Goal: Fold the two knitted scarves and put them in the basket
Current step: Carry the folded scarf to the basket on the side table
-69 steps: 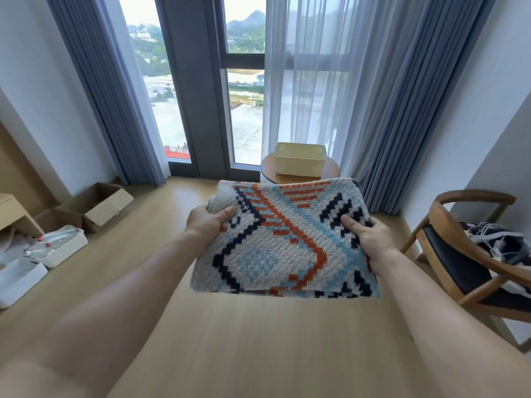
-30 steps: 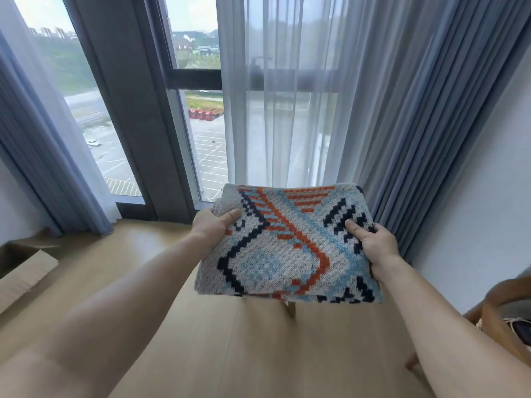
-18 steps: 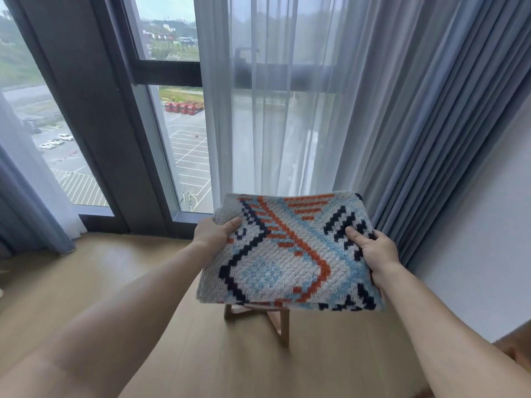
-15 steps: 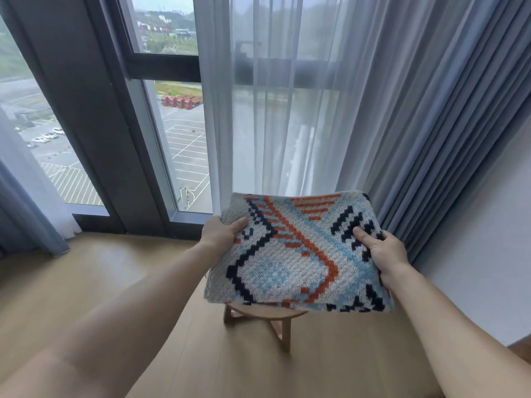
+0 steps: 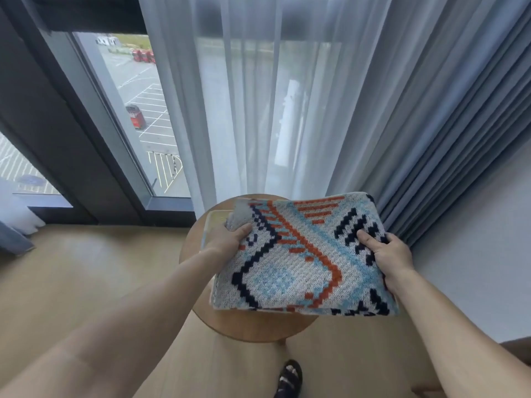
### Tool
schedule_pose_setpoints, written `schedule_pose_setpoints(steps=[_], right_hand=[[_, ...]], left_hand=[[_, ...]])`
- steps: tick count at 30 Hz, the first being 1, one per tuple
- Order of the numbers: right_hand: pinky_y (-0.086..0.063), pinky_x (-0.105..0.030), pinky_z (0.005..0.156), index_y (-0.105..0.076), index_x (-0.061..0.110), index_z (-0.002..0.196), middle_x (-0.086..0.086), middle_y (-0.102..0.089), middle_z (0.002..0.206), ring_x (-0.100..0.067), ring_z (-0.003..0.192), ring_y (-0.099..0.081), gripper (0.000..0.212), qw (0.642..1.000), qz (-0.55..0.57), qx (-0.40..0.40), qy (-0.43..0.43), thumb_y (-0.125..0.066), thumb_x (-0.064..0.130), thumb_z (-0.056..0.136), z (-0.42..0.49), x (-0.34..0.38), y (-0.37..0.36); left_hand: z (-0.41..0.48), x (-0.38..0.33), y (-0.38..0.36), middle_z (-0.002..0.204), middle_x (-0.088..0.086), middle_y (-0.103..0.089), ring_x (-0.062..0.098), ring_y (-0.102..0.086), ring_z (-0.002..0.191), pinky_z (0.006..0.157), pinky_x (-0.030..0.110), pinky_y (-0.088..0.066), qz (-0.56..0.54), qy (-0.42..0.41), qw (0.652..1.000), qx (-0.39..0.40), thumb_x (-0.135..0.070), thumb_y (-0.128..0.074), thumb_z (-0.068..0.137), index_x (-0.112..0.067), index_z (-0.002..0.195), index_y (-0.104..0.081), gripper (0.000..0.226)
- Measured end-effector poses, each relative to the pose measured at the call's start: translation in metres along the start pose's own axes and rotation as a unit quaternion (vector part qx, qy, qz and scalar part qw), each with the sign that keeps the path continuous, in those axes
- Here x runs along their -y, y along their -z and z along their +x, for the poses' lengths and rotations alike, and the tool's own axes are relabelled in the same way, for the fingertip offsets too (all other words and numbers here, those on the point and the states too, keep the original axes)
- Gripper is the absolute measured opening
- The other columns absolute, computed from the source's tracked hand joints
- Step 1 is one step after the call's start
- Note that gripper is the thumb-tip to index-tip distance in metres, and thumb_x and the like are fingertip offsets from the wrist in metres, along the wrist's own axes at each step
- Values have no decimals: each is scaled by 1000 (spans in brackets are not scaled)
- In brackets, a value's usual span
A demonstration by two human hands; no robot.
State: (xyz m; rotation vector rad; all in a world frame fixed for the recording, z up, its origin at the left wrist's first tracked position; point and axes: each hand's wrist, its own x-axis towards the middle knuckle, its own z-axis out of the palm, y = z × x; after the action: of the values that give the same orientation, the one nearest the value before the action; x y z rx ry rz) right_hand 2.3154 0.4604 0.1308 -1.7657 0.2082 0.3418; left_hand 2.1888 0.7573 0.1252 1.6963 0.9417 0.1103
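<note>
A folded knitted scarf (image 5: 298,257), grey with orange, navy and light-blue patterns, is held flat between both hands. My left hand (image 5: 227,239) grips its left edge and my right hand (image 5: 388,254) grips its right edge. The scarf hovers over a pale yellow basket (image 5: 215,222), of which only the left rim shows beneath it. The basket stands on a small round wooden stool (image 5: 198,282). A second scarf is not visible.
Sheer white curtain (image 5: 258,110) and grey-blue drapes (image 5: 431,124) hang right behind the stool, in front of a tall window (image 5: 138,110). A grey wall (image 5: 474,254) is on the right. My sandalled foot (image 5: 288,379) stands on the wooden floor (image 5: 71,282) below the stool.
I have come up to the stool and the view has tilted down. The scarf, still held in both hands, now hangs directly over the basket, whose rim has come into sight.
</note>
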Motion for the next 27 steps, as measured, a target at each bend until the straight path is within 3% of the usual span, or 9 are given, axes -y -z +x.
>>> schedule_pose_setpoints(steps=[4, 7, 11, 15, 17, 20, 23, 25, 27], right_hand=[[-57, -52, 85, -63, 21, 91, -12, -73, 99, -32, 87, -71, 30, 999, -23, 9, -25, -84, 32, 73, 49, -5, -6], [-57, -48, 85, -63, 17, 96, -11, -73, 99, -30, 87, -70, 32, 998, -46, 17, -38, -83, 30, 75, 84, -9, -14], [-57, -49, 85, -64, 17, 94, -9, -73, 96, -28, 85, -71, 31, 994, -81, 46, -53, -83, 32, 75, 121, -15, -37], [-58, -49, 84, -65, 17, 96, -5, -74, 94, -28, 85, -71, 37, 988, -125, 72, -63, -83, 40, 73, 148, -28, -72], [-57, -47, 84, -65, 16, 98, -5, -73, 95, -27, 86, -70, 38, 985, -142, 78, -63, -82, 41, 74, 156, -35, -93], [-55, -45, 87, -64, 14, 106, -4, -70, 100, -26, 91, -66, 45, 982, -163, 72, -68, -79, 45, 77, 164, -53, -122], [-54, -47, 87, -63, 16, 106, -4, -69, 102, -27, 93, -64, 47, 981, -172, 47, -83, -76, 50, 77, 168, -75, -145], [-54, -46, 84, -62, 17, 104, -4, -68, 102, -27, 92, -64, 44, 980, -172, 29, -98, -74, 51, 78, 169, -88, -155], [-52, -42, 81, -60, 15, 110, -5, -66, 105, -28, 94, -61, 47, 978, -186, 12, -97, -71, 51, 82, 168, -98, -163]], left_hand=[[38, 7, -31, 91, 5, -69, 19, -66, 77, 70, 33, -53, -21, 64, 998, 16, -43, -74, 81, -6, 113, -60, 50], [65, 16, -51, 94, 3, -67, 19, -65, 79, 65, 31, -50, -17, 99, 995, 18, -43, -72, 83, -9, 113, -58, 47], [86, 29, -61, 97, 2, -67, 18, -65, 77, 86, 42, -54, -22, 141, 990, 14, -41, -69, 86, -9, 115, -58, 45], [111, 52, -53, 95, 3, -66, 19, -65, 80, 88, 46, -52, -14, 174, 985, -10, -41, -68, 87, -6, 115, -56, 47], [124, 62, -45, 94, 2, -64, 17, -63, 77, 88, 45, -50, 8, 185, 982, -21, -44, -67, 87, -5, 116, -52, 52], [150, 76, -31, 112, 7, -64, 22, -67, 87, 97, 52, -48, 32, 187, 981, -46, -52, -69, 81, -5, 128, -48, 70], [173, 85, -21, 113, 10, -63, 28, -64, 97, 89, 46, -52, 44, 177, 981, -61, -49, -70, 82, -6, 120, -51, 61], [185, 91, -20, 104, 7, -62, 21, -61, 86, 73, 33, -53, 58, 158, 984, -65, -43, -68, 87, -7, 113, -52, 46], [191, 94, -20, 94, 2, -58, 12, -55, 77, 59, 21, -43, 76, 129, 986, -79, -38, -65, 90, -10, 107, -50, 36]])
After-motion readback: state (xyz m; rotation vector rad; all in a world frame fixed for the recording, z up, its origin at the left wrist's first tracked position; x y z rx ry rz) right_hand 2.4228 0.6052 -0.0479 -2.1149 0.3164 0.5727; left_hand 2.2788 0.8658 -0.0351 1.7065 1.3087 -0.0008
